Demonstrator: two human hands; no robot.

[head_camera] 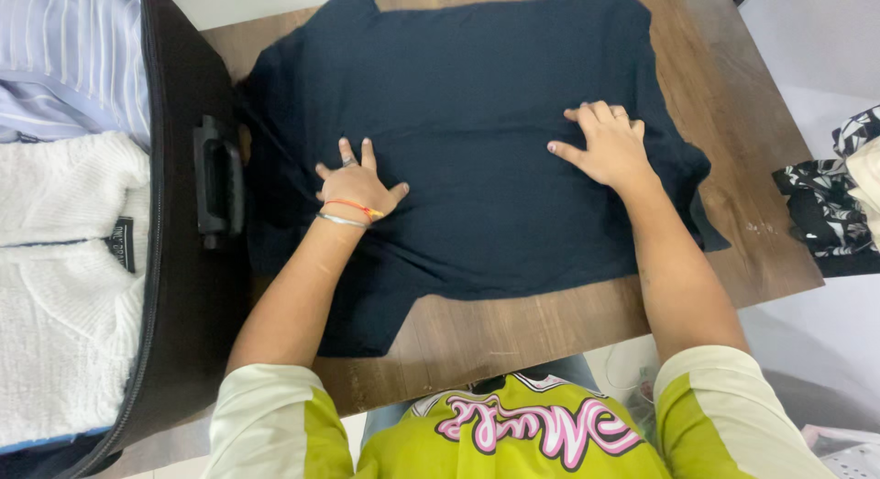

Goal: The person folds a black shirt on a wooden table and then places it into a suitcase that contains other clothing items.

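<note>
Both hands, L (pixel 359 184) & R (pixel 607 147), spread flat on dark shirt (pixel 477 103) lying lengthwise from table's (pixel 733 167) near edge to far edge, suitcase (pixel 174 286) at left

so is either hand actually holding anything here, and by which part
Nothing is held. Both the left hand and the right hand lie flat, fingers spread, pressing on the dark shirt spread over the table.

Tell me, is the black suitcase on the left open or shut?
Open: the black suitcase shows a white knit garment and striped shirt packed inside.
</note>
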